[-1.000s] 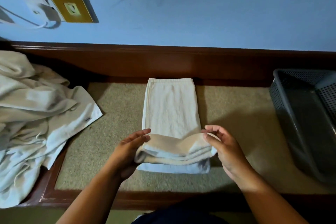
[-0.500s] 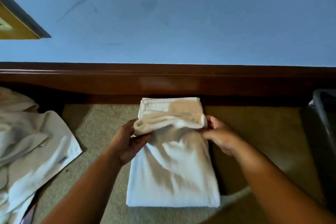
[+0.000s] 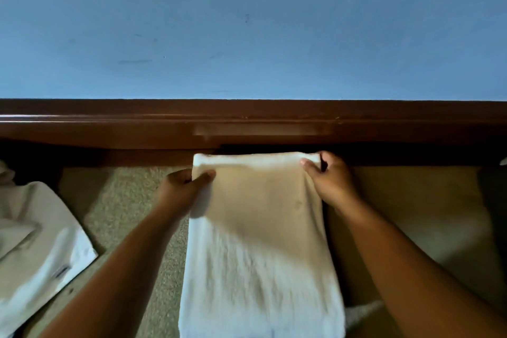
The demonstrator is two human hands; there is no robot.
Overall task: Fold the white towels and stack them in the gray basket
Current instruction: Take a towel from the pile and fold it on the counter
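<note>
**A:** What's different from a second ago?

**B:** Then the near end of the folded towel (image 3: 260,241) was only just lifted off the surface (image 3: 123,200); half a second ago it was midway over; now that end lies at the far edge, close under the wooden rail (image 3: 247,123), so the towel is doubled over itself.

**A:** And the hands?

**B:** Both are closed on the cloth; the left hand (image 3: 181,189) pinches the far left corner with its thumb on top; the right hand (image 3: 329,181) grips the far right corner the same way; neither has let go.

**A:** So where does the towel sit?

**B:** Flat in the middle of the surface, running from the rail towards the person; the frame is blurred by motion, so I cannot tell how neatly the edges line up.

**A:** What does it mean for the job?

**B:** I judge this fold almost finished; it may want a pat flat or another halving before it goes to the gray basket, which isn't plainly in view now; the loose towels (image 3: 35,241) on the left are not yet folded, so much remains.
</note>
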